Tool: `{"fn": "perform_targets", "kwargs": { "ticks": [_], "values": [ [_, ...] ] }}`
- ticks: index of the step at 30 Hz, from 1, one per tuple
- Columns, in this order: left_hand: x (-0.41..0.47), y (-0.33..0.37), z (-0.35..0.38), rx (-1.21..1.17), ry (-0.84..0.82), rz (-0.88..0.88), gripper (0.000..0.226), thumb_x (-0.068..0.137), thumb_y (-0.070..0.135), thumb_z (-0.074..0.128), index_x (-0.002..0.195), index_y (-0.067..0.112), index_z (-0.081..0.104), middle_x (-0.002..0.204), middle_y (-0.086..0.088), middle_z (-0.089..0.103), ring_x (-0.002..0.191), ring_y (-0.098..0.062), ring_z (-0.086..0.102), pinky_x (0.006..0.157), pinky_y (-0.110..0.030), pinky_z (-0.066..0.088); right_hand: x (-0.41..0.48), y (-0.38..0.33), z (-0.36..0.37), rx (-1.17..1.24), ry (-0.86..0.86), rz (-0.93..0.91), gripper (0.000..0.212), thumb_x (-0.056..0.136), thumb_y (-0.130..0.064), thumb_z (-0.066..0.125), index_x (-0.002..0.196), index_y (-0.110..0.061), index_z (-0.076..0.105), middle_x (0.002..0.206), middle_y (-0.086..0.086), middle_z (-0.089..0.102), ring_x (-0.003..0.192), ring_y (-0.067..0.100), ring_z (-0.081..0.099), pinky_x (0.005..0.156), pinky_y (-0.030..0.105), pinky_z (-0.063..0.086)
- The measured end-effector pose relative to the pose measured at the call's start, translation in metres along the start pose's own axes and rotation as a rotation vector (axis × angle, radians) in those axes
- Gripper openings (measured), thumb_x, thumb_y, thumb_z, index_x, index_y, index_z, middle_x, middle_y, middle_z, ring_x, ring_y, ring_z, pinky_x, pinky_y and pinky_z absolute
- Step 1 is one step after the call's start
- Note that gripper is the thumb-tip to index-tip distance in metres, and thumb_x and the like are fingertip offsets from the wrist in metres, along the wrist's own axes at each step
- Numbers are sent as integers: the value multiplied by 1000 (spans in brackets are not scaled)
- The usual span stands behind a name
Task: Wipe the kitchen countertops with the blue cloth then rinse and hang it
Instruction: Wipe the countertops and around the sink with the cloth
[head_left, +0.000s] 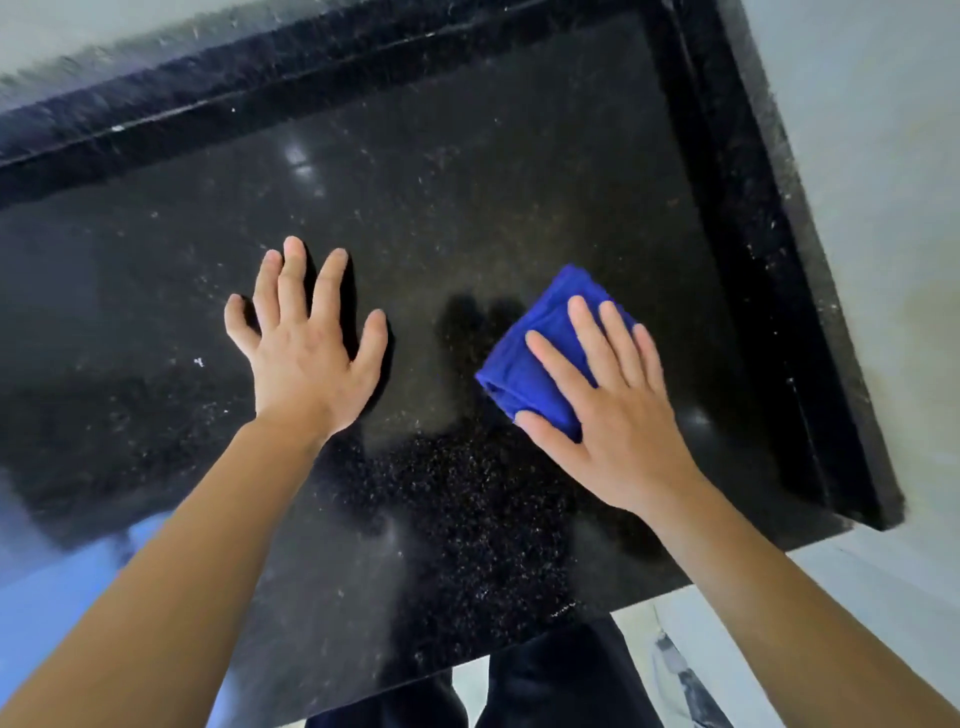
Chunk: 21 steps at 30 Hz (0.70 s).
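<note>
Black speckled stone makes up the worktop (467, 182) in front of you, with a raised lip along the back and the right side where it meets the pale wall (857, 156). Your left hand (306, 353) lies flat on the stone with its fingers spread, holding nothing. Your right hand (613, 410) presses the folded blue cloth (524, 364) onto the surface just right of centre, fingers laid over it and thumb tucked at its near edge, a flat pressing grip rather than a pinch.

The main risk, as I judge it, is the corner: the raised lip can keep the folded pad from reaching into the angle, leaving a dusty strip there. Next, the fold could slip open under your palm (only your flat fingers hold it), so you would drag loose fabric. Fine pale specks may simply get pushed about.

No brand, label or writing is readable anywhere.
</note>
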<state>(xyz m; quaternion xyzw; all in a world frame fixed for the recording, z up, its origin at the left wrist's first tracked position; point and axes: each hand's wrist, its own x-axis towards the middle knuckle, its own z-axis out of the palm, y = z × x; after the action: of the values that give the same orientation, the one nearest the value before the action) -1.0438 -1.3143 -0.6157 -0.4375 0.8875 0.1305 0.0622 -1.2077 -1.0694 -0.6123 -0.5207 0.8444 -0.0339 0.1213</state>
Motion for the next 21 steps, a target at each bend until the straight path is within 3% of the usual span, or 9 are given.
{"fn": "perform_targets", "kwargs": {
  "ticks": [4,9,11,13,16,21],
  "values": [
    [0,-1,-3,15,-30,43,66,98,59,35,155,27,25,166,-10,11,153,-28,6,117,-61,8,-49,23,0,-22,2,365,77,96,-65,40,160,-26,24,169,13,2,156,36,2,124,55,5],
    [-6,-33,-23,-42,-65,184,61,100,54,39,153,23,35,166,-9,16,153,-27,9,118,-55,10,-23,-30,12,95,101,748,80,95,-69,29,161,-25,20,168,21,5,154,43,4,123,62,4],
    [-25,-69,-32,-75,-37,212,58,101,51,40,150,21,40,165,-9,19,153,-28,13,118,-56,13,-12,-66,17,79,113,809,83,94,-71,28,160,-22,24,165,26,12,151,48,11,120,66,10],
    [-49,-122,-38,-58,13,226,58,102,51,38,151,19,39,165,-11,18,152,-31,16,116,-57,16,1,-116,24,52,107,743,83,94,-72,29,159,-21,27,165,26,14,150,50,14,119,67,13],
    [-83,-220,-44,-35,114,194,61,101,51,36,149,14,42,163,-17,23,149,-36,22,112,-61,21,40,-208,34,59,54,562,82,93,-72,23,161,-27,19,168,20,4,154,43,5,122,61,5],
    [-126,-377,-55,-32,154,6,65,99,52,34,148,9,42,162,-20,23,148,-40,22,110,-64,21,108,-398,63,63,16,163,73,97,-65,25,160,-28,24,168,17,6,154,41,3,123,57,1]
  ]
}}
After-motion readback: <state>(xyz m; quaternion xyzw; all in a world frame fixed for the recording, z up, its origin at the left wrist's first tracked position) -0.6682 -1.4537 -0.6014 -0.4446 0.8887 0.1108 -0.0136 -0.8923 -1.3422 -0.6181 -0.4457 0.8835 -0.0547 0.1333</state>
